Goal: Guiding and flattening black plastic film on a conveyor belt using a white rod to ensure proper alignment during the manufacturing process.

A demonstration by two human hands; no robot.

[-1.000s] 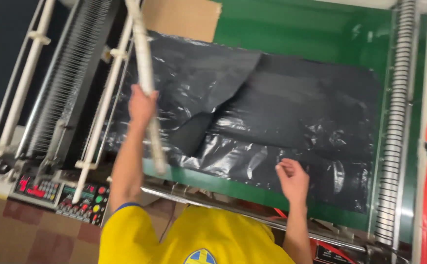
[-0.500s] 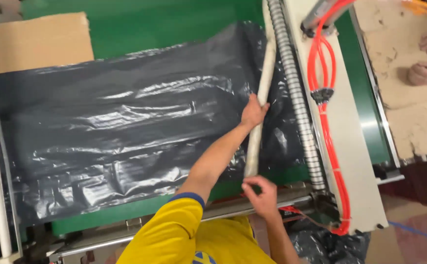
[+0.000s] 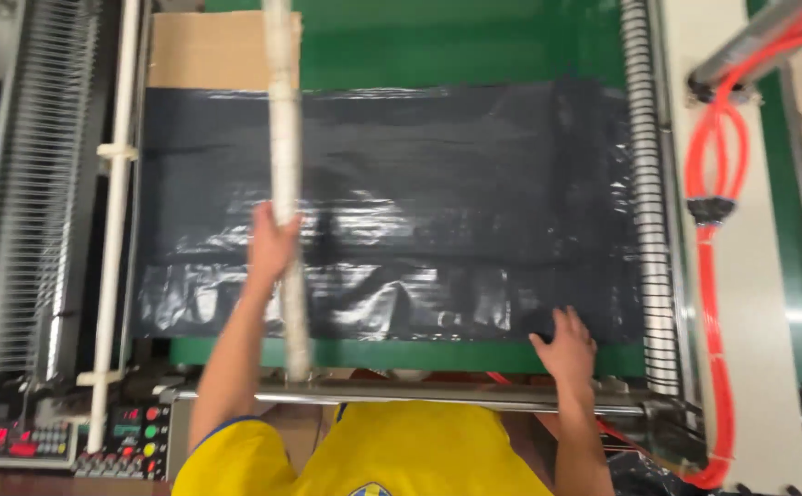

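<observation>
My left hand (image 3: 274, 241) is raised on a stretched arm, its fingers closed in a grip. My right hand (image 3: 566, 347) lies lower, palm down, its fingers spread flat.

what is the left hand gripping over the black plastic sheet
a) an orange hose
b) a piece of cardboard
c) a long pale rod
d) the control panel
c: the left hand wraps round a long pale rod lying across the black plastic sheet.

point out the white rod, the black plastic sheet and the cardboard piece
white rod (image 3: 281, 119), head view, on its upper shaft above the left hand
black plastic sheet (image 3: 456, 184), head view, on its flat middle
cardboard piece (image 3: 203, 62), head view, on its bare face left of the rod
</observation>
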